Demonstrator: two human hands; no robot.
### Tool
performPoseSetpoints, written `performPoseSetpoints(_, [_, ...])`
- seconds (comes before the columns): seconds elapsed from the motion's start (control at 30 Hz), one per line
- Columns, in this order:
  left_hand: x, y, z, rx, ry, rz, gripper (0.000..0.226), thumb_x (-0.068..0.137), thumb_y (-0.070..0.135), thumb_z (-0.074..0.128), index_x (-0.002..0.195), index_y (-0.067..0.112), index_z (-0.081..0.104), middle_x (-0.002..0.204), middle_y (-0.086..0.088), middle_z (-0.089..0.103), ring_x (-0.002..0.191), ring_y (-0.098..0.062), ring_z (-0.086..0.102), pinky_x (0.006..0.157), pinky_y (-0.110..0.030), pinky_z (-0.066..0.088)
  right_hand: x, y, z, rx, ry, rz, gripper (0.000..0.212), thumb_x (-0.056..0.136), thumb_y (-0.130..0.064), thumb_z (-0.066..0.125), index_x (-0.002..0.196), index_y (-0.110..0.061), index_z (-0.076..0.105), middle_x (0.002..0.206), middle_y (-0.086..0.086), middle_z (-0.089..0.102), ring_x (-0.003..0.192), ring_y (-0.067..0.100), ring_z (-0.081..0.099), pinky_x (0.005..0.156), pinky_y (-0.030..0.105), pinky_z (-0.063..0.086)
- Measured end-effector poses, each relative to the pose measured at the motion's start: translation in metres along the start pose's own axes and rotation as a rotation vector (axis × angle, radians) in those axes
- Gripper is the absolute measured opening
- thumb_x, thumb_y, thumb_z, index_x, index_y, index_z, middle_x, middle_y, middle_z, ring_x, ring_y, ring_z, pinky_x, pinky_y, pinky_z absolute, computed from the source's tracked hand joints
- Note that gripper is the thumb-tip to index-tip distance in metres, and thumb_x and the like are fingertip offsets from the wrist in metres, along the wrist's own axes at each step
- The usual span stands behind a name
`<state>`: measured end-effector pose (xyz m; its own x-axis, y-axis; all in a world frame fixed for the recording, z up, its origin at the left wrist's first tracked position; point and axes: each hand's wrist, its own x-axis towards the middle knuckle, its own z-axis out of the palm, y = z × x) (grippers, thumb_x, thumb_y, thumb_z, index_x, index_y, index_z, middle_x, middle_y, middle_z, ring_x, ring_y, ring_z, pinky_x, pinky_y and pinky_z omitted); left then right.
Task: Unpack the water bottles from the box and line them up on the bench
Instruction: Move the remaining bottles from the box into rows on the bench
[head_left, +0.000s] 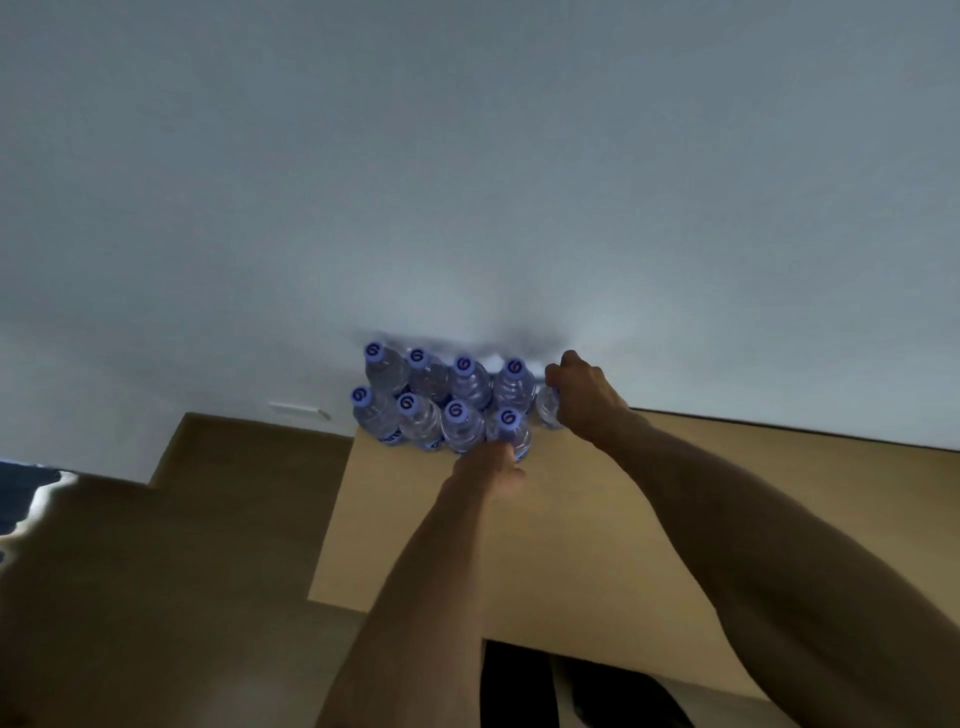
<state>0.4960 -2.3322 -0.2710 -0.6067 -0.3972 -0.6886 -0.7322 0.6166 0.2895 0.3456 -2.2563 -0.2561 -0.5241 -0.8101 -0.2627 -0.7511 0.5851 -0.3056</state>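
1. Head view looks down on a tan bench (597, 519) whose far edge meets a pale wall (467, 182); a lower brown surface (130, 571) lies to the left.
2. Eight bottles (421, 400) stand upright at the bench's far edge in two rows of four, packed touching, long axes vertical.
3. They are clear ribbed plastic with round purple-blue caps bearing a swirl mark, and blue labels low on the front ones.
4. Left hand (491, 465) reaches to the front row's right-end bottle (511, 431). Its fingers seem to touch that bottle low on the near side, but blur hides whether they curl round it, so I cannot tell its grip.
5. Right hand (579, 392) is curled round a ninth bottle (548, 408) just right of the back row, holding it near the top, its cap hidden under the fingers.
6. That bottle sits beside the back row's right end, so the right hand is the one placed to set it; the move likely turns on keeping it upright and snug against its neighbour.
7. No box shows clearly; a dark gap (519, 686) lies at the near edge.
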Motion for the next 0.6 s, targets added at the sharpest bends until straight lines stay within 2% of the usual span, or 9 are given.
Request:
performPoseSetpoints(0.1, [0.011, -0.006, -0.002, 0.003, -0.084, 0.028, 0.030, 0.088, 0.020, 0.052, 0.106, -0.001, 0.063, 0.107, -0.021, 0.067, 0.101, -0.034, 0.064, 0.085, -0.042, 0.051, 0.010, -0.005, -0.003, 0.013, 0.018, 0.027, 0.018, 0.084, -0.003, 0.053, 0.100, -0.004, 0.062, 0.107, 0.018, 0.050, 0.087, 0.042, 0.059, 0.073, 0.039, 0.049])
performPoseSetpoints(0.23, [0.017, -0.011, -0.001, 0.024, -0.183, 0.038, 0.035, 0.088, 0.019, 0.049, 0.118, 0.003, 0.057, 0.107, -0.018, 0.065, 0.099, -0.032, 0.064, 0.088, -0.044, 0.052, 0.017, -0.003, -0.005, 0.004, 0.019, 0.068, 0.022, 0.084, -0.002, 0.051, 0.103, -0.005, 0.063, 0.108, 0.018, 0.052, 0.090, 0.041, 0.059, 0.075, 0.039, 0.050])
performPoseSetpoints(0.43, [0.022, -0.016, -0.005, 0.079, -0.200, 0.050, 0.033, 0.090, 0.017, 0.048, 0.118, 0.004, 0.058, 0.111, -0.017, 0.065, 0.102, -0.030, 0.063, 0.088, -0.040, 0.051, 0.024, -0.008, -0.011, -0.029, -0.024, 0.119, 0.026, 0.081, 0.000, 0.054, 0.106, -0.004, 0.058, 0.113, 0.017, 0.057, 0.101, 0.037, 0.058, 0.082, 0.038, 0.049])
performPoseSetpoints(0.6, [0.023, -0.011, -0.004, 0.148, -0.236, 0.078, 0.030, 0.094, 0.018, 0.048, 0.118, 0.004, 0.059, 0.111, -0.014, 0.064, 0.101, -0.027, 0.062, 0.085, -0.037, 0.051, 0.020, -0.011, -0.011, 0.007, -0.033, 0.191, 0.030, 0.083, -0.004, 0.058, 0.113, -0.003, 0.054, 0.120, 0.018, 0.054, 0.105, 0.038, 0.058, 0.084, 0.039, 0.050])
